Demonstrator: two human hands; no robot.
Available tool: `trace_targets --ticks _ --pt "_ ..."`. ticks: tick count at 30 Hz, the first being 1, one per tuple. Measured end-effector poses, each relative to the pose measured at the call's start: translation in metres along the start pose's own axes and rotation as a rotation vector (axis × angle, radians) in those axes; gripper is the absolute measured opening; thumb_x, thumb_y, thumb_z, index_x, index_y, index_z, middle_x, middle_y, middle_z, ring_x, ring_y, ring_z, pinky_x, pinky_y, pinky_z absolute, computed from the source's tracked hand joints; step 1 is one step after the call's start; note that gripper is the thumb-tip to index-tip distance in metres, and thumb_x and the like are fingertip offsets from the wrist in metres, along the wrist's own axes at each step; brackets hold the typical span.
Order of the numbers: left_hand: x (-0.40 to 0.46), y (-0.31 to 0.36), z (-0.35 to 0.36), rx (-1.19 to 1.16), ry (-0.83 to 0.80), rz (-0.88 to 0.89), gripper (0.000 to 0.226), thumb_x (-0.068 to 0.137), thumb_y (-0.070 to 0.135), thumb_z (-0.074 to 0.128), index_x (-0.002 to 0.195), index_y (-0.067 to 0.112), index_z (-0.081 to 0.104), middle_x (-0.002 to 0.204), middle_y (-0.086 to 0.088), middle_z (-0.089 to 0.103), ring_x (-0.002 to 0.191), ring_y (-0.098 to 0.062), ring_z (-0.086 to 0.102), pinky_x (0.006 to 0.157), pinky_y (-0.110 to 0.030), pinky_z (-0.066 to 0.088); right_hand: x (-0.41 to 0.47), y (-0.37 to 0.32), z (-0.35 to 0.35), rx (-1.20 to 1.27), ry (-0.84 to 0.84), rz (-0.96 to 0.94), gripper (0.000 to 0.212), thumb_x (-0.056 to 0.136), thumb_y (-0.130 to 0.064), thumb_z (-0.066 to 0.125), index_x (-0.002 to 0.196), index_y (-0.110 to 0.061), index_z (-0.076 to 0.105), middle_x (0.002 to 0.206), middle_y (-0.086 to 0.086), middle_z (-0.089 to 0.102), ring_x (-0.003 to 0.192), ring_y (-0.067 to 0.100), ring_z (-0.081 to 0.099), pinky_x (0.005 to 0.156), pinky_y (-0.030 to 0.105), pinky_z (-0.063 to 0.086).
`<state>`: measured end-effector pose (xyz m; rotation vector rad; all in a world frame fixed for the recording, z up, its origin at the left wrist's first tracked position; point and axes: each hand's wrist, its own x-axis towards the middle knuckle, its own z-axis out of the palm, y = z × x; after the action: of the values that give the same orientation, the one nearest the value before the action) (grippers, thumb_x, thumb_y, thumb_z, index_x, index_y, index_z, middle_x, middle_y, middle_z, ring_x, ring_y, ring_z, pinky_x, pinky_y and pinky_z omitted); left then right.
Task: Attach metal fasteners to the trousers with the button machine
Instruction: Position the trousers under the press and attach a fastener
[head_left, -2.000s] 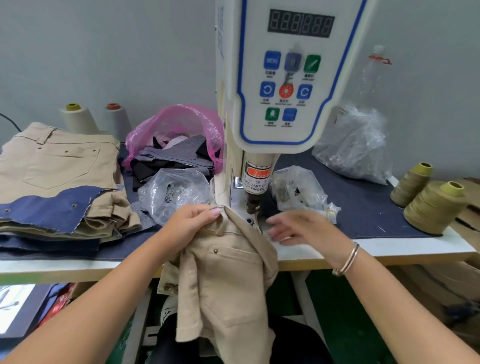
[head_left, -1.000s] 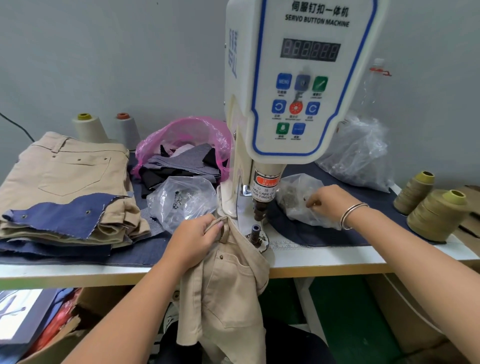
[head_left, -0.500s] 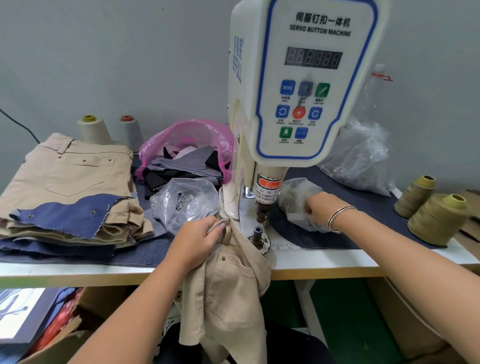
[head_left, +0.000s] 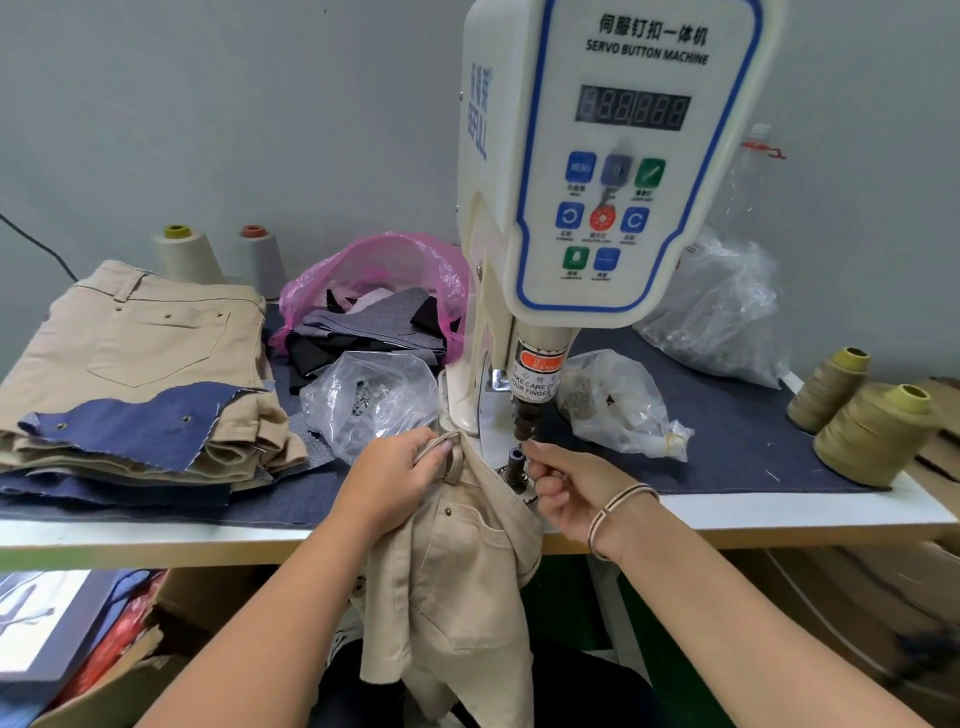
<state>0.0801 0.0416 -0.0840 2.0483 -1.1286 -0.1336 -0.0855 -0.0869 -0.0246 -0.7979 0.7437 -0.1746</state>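
The white servo button machine (head_left: 597, 171) stands at the table's middle, its punch (head_left: 523, 423) above a small lower die post (head_left: 513, 461). Beige trousers (head_left: 462, 582) hang off the table's front edge, their waistband lying beside the die. My left hand (head_left: 395, 480) grips the waistband at a belt loop, left of the die. My right hand (head_left: 563, 488) has its fingers curled, thumb and forefinger pinched at the top of the die post; whatever small piece they hold is hidden. A clear bag of fasteners (head_left: 618, 402) lies right of the punch.
A stack of beige trousers with a blue denim scrap (head_left: 130, 374) fills the left of the table. Another clear bag (head_left: 374, 400) and a pink bag of fabric scraps (head_left: 374, 296) sit left of the machine. Thread cones (head_left: 872, 431) stand at the right edge.
My right hand has come out of the clear fastener bag and moved left and down to the die post. My left hand has kept its grip on the waistband.
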Motion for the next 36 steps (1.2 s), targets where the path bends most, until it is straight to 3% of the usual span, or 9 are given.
trace_targets --ticks 6,13,28,31,33,36 --pt "0.001 0.001 -0.001 0.000 -0.010 -0.006 0.032 0.095 0.035 0.052 0.067 0.021 0.050 0.058 0.005 0.053 0.061 -0.013 0.051 0.061 -0.036 0.041 0.000 -0.002 0.001 0.102 -0.012 0.049 0.019 0.089 -0.011 0.060 0.072 -0.003 0.059 0.052 0.004 0.057 0.032 0.004 0.047 0.030 0.012 0.036" --pt "0.000 0.002 -0.002 0.003 -0.008 -0.005 0.032 0.096 0.034 0.052 0.069 0.015 0.053 0.058 0.005 0.053 0.060 -0.014 0.050 0.060 -0.034 0.039 0.000 -0.002 0.000 0.197 -0.097 0.098 0.012 0.067 -0.011 0.067 0.068 0.000 0.063 0.057 0.006 0.060 0.036 0.008 0.053 0.032 0.015 0.042" --pt "-0.001 0.007 -0.004 0.014 -0.005 -0.012 0.034 0.096 0.034 0.052 0.075 0.007 0.057 0.062 -0.004 0.057 0.063 -0.020 0.053 0.061 -0.035 0.040 -0.018 0.002 0.019 0.485 -0.054 0.102 0.011 0.068 -0.003 0.060 0.077 0.003 0.058 0.053 0.007 0.054 0.034 0.009 0.053 0.032 0.015 0.042" --pt "-0.002 0.009 -0.004 0.021 -0.003 -0.021 0.034 0.096 0.034 0.052 0.074 0.008 0.056 0.061 -0.002 0.055 0.062 -0.019 0.052 0.060 -0.035 0.039 -0.027 0.018 0.026 0.582 -0.008 0.046 0.010 0.082 -0.006 0.056 0.080 0.003 0.061 0.052 0.006 0.055 0.032 0.008 0.050 0.031 0.013 0.039" --pt "-0.002 0.009 -0.004 0.029 0.005 -0.022 0.033 0.095 0.034 0.053 0.070 0.011 0.053 0.058 0.002 0.052 0.060 -0.017 0.049 0.059 -0.034 0.038 -0.031 0.034 0.038 0.548 -0.018 0.031 0.015 0.089 -0.008 0.053 0.081 0.000 0.063 0.051 0.004 0.052 0.032 0.007 0.047 0.030 0.012 0.036" --pt "-0.003 0.011 -0.006 0.030 -0.026 -0.046 0.031 0.089 0.026 0.054 0.059 0.023 0.047 0.053 0.007 0.049 0.057 -0.016 0.048 0.057 -0.034 0.038 -0.022 0.048 0.070 0.184 -0.054 -0.090 0.011 0.090 -0.007 0.057 0.084 -0.005 0.067 0.056 0.001 0.052 0.037 0.007 0.046 0.034 0.015 0.036"
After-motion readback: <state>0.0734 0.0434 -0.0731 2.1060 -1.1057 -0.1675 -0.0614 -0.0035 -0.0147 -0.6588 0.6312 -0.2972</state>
